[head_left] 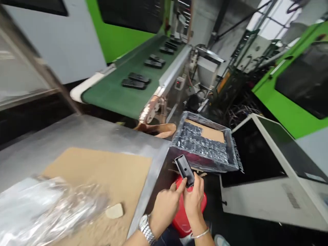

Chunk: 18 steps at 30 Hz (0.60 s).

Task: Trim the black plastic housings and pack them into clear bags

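Note:
In front of me I hold a black plastic housing (185,168), an oblong shell with its hollow side facing up and a small dark round spot inside. My right hand (194,198) is closed round its lower end. The curled left hand (167,203), with a watch at the wrist, presses its index finger against the lower left edge of the housing. Just beyond the hands stands a plastic-lined crate (205,160), holding rows of bagged dark parts and a cardboard sheet (212,134).
A green conveyor belt (110,97) carries several black parts in pairs. On the metal table (84,128) lie cardboard (128,171), clear plastic bags (69,208) and a small pale block (114,211). A red stool (183,222) is below my hands; a white cabinet (246,201) stands right.

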Available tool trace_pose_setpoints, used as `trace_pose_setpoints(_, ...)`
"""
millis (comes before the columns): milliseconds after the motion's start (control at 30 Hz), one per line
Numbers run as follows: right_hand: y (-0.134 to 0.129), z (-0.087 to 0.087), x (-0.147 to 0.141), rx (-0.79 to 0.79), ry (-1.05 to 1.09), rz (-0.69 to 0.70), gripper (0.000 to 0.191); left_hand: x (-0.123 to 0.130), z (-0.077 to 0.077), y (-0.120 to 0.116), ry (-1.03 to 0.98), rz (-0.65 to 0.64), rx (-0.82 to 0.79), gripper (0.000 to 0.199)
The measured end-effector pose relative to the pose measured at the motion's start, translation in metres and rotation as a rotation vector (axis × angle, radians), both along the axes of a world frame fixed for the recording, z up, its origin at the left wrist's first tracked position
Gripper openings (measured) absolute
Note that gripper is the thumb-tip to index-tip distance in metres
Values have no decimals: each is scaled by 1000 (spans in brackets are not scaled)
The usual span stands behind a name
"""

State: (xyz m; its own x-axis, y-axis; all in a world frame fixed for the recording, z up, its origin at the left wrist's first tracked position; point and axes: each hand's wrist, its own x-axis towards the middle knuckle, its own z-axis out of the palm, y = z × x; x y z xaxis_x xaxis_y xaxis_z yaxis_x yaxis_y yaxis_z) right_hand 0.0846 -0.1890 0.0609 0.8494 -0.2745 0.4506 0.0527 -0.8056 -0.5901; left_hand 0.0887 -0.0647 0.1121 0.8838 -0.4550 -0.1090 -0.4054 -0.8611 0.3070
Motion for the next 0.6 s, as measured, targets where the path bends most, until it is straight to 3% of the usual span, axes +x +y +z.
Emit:
trace_pose_setpoints(200, -49, 23, -56, -12, -123, -244, 43, -34, 29, -62, -64, -273, 34, 56)
trace_pose_setpoints(333, -65, 34, -84, -11, -190, -323, 41, -57, 45, -85, -87, -342, 61, 55)
trace_pose_setpoints(600, -87, 25, -116, 8, -224, -421, 41, -83, 42, -107, -136, -430, 80, 59)
